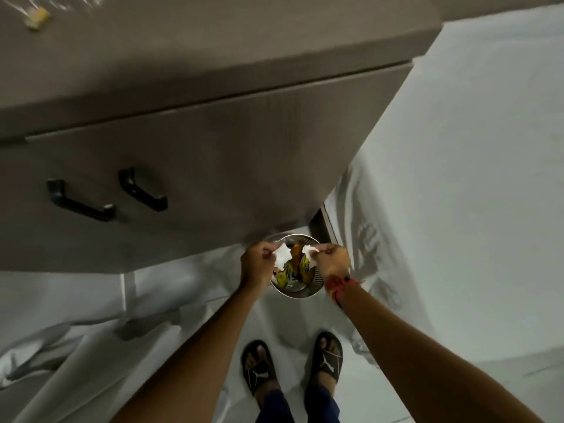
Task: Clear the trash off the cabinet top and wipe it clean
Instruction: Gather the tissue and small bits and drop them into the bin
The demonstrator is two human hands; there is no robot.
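Note:
A round metal bin (297,293) stands on the floor beside the grey cabinet, with yellow and orange wrappers (295,267) inside it. Both my hands hover over its mouth. My left hand (258,264) pinches a white scrap of paper (282,254). My right hand (332,260) pinches a second white scrap (310,251). The cabinet top (213,41) fills the upper part of the view, and a yellowish bit of trash (38,16) with clear plastic lies at its far left.
The cabinet front (183,166) carries two black handles (81,201). White sheeting (442,193) covers the wall and floor to the right and left. My feet in black sandals (293,366) stand just behind the bin.

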